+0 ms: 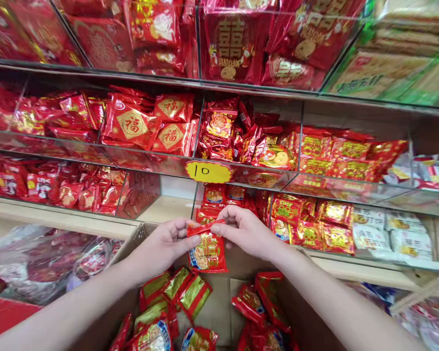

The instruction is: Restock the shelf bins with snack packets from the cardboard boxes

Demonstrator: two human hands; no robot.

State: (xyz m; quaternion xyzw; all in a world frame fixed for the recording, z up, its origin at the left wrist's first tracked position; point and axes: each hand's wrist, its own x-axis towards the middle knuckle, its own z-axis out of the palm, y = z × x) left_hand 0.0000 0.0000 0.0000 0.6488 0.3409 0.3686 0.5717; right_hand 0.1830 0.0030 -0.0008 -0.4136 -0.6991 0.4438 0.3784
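Above an open cardboard box (219,303), the left hand (173,241) and the right hand (239,230) are holding a red-and-gold packet (209,253) between them, thumbs and fingers pinching narrowly along its top edge. The packet is hanging just in front of shelved red packets (215,195). Below, loose packets (195,297) are lying in two heaps inside the box; a yellow tag (208,171) reading 10 is hanging higher up.

Packet piles (195,295) flank open room in the carton (219,298).
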